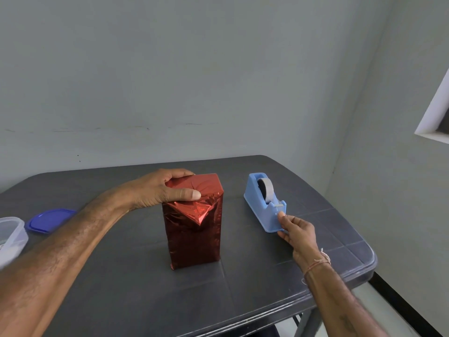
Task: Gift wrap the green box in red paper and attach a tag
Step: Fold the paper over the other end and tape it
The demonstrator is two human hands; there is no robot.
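Grips one red-wrapped box [194, 237] by its top in left hand [158, 190], thumb on the fold; pinches front of one blue tape dispenser [260, 203], right of box, in right hand [298, 232].

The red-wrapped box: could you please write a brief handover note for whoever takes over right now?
Left hand grips the top of the box, thumb pressing the top flap down.
Right hand touches the cutter end of the blue tape dispenser; whether it holds tape is unclear.
The box stands upright mid-table, fully wrapped in red.
Done: wrapping and top folds.
Left: tape the top flap, attach a tag; no tag is in view.
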